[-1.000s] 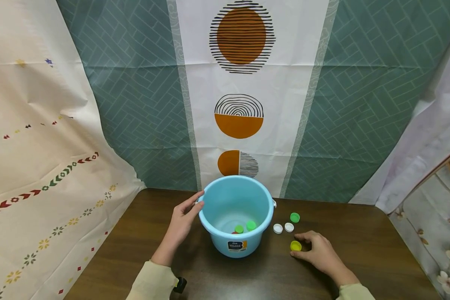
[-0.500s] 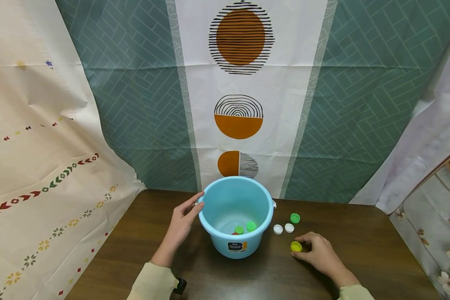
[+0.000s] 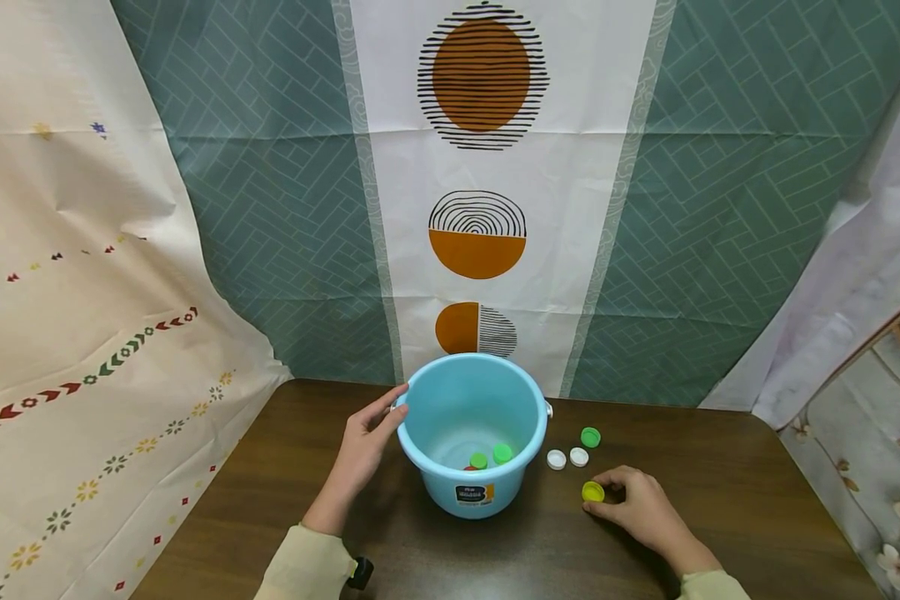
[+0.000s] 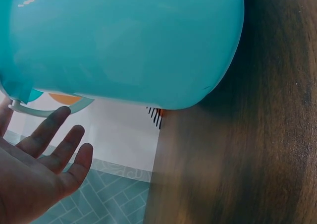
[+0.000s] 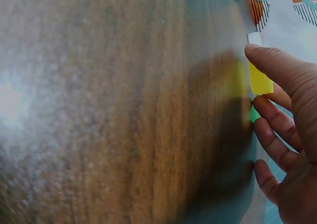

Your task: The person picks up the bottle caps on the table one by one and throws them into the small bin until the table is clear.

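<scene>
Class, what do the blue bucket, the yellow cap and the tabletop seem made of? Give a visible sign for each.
Blue bucket: probably plastic, smooth and glossy; its outer wall shows bright highlights.
Yellow cap: likely smooth plastic; one even colour with a thin raised rim.
Tabletop: wood or a wood-look laminate, semi-gloss; brown grain shows and light glares off it.

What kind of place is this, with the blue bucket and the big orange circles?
Maybe a table corner indoors, set up for handling small things. There's a dark wooden table, a patterned cloth hanging behind it, and a bucket with caps inside.
</scene>
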